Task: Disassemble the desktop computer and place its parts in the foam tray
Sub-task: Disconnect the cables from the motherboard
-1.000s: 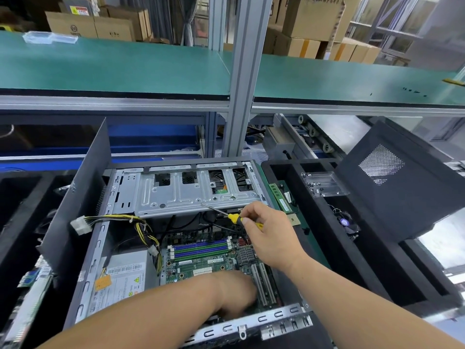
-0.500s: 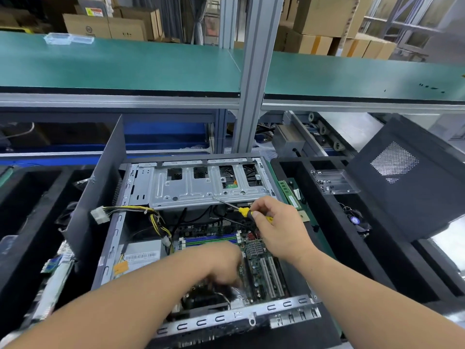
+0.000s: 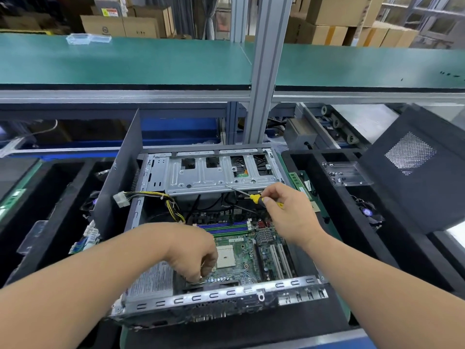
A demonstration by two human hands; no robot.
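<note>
- The left hand [image 3: 195, 255] has shifted left off the motherboard [image 3: 241, 258], baring its CPU socket; fingers curl down, pinching something small, unclear.
- The right hand [image 3: 289, 217] still grips the yellow screwdriver [image 3: 254, 197].
- The open computer case [image 3: 221, 295] stays between the foam trays [image 3: 352, 222].

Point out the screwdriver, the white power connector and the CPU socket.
screwdriver [image 3: 256, 198]: head view, on its yellow handle by the right hand [image 3: 289, 215].
white power connector [image 3: 121, 200]: head view, on the plug body.
CPU socket [image 3: 225, 256]: head view, on its pale square face.
</note>
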